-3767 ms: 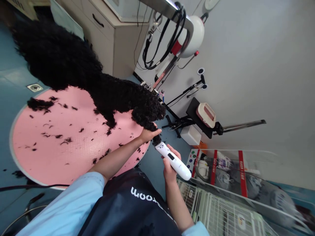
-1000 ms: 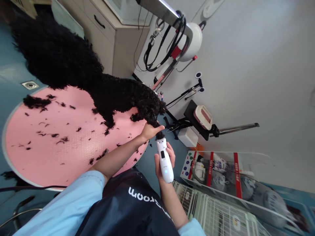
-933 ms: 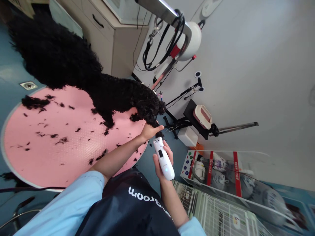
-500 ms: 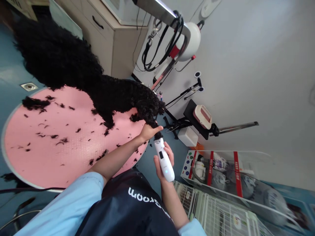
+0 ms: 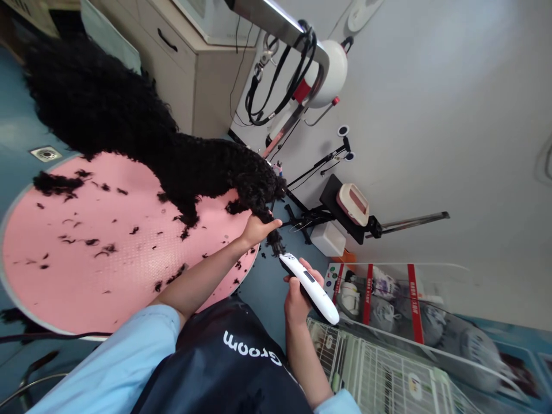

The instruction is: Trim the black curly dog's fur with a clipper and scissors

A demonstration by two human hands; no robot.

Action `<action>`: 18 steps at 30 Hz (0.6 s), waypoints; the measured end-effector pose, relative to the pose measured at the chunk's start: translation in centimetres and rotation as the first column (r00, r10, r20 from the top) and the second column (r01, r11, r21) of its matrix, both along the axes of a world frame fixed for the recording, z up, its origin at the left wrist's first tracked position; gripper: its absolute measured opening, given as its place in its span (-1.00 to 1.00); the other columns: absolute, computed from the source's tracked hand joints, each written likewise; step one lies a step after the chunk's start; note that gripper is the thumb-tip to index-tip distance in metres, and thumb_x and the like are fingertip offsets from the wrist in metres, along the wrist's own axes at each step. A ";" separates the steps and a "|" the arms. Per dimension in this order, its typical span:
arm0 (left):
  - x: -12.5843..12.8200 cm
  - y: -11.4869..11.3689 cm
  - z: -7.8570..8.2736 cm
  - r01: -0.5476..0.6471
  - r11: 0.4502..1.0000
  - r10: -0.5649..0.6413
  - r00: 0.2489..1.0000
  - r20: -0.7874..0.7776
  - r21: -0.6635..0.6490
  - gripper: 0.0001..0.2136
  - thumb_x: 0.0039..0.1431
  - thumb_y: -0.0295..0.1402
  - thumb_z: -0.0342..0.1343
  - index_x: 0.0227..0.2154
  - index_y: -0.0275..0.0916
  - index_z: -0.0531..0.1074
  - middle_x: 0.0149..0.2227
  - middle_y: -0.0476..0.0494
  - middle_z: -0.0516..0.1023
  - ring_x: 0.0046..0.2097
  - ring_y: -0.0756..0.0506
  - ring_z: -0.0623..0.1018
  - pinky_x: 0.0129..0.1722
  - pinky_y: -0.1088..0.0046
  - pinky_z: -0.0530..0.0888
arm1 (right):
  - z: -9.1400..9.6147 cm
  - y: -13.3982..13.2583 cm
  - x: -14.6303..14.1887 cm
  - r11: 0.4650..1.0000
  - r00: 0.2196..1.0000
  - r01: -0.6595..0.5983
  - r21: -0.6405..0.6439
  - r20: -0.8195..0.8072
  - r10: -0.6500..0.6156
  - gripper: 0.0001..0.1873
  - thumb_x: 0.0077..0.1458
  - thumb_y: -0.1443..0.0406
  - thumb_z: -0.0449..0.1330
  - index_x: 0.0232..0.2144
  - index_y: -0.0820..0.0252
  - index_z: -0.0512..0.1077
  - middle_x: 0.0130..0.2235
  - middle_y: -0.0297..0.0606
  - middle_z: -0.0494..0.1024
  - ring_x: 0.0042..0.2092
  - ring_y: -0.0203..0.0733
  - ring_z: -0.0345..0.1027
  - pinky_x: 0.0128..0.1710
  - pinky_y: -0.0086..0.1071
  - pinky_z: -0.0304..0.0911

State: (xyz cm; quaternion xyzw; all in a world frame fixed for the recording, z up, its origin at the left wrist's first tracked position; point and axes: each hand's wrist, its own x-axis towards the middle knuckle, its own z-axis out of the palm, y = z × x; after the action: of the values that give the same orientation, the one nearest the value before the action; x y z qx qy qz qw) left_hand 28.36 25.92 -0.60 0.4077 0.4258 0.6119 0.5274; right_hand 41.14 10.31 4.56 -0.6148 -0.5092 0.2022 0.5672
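Observation:
A black curly-haired dog (image 5: 129,132) stands on a round pink grooming table (image 5: 64,270) strewn with clipped tufts. My left hand (image 5: 255,229) is closed around the dog's paw (image 5: 272,237) beyond the table's edge. My right hand (image 5: 297,296) grips a white electric clipper (image 5: 309,281), held a short way below and right of the paw, blade end pointing up-left, not touching the fur. I wear a light blue top and a dark apron.
A grooming arm with black leashes (image 5: 284,75) and a white dryer (image 5: 332,69) hang above the table. A beige cabinet (image 5: 190,63) stands behind. A wire cage (image 5: 379,374) and a clear shelf of supplies (image 5: 388,293) are at lower right. A black stand (image 5: 345,213) sits by the wall.
The clipper was against the paw's tip, pointing up. Now my right hand has drawn it down and right, tilted away from the paw. My left hand keeps its hold.

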 end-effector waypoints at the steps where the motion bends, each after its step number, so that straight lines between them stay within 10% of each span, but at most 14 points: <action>1: 0.0 0.0 0.0 0.006 1.000 -0.006 1.000 0.003 0.004 -0.68 -0.08 -0.10 0.27 -0.52 -0.22 0.32 -0.48 0.03 0.37 -0.37 -0.04 0.40 -0.24 0.43 0.38 | -0.2 0.1 -0.2 1.000 1.000 0.001 0.001 -0.005 -0.001 -0.57 0.07 0.15 0.26 -0.12 0.07 0.15 0.04 -0.07 0.45 -0.34 -0.27 0.44 -0.36 -0.30 0.42; 13: -0.9 0.4 1.2 -0.055 0.995 0.055 0.998 -0.001 0.078 -0.69 -0.06 -0.15 0.26 -0.57 -0.20 0.27 -0.50 0.02 0.34 -0.37 -0.04 0.39 -0.22 0.41 0.41 | 0.1 0.3 -0.7 0.999 0.998 0.006 0.040 -0.060 -0.004 -0.65 0.14 0.17 0.20 -0.15 0.06 0.11 0.06 -0.10 0.44 -0.42 -0.35 0.41 -0.38 -0.36 0.38; 18: -0.9 0.5 0.0 -0.030 0.998 0.030 1.000 0.004 0.062 -0.68 -0.04 -0.09 0.24 -0.57 -0.21 0.30 -0.49 0.00 0.38 -0.35 -0.05 0.43 -0.16 0.38 0.42 | -0.2 0.3 -1.5 0.998 0.998 -0.059 -0.023 -0.026 0.058 -0.57 0.06 0.14 0.27 -0.14 0.07 0.13 0.06 -0.03 0.44 -0.16 -0.14 0.49 -0.28 -0.26 0.41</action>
State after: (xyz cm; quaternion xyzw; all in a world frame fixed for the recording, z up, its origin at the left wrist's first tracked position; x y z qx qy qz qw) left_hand 27.45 26.46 -0.57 0.4165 0.4120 0.6332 0.5058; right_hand 39.60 10.58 4.41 -0.6036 -0.5173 0.2325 0.5604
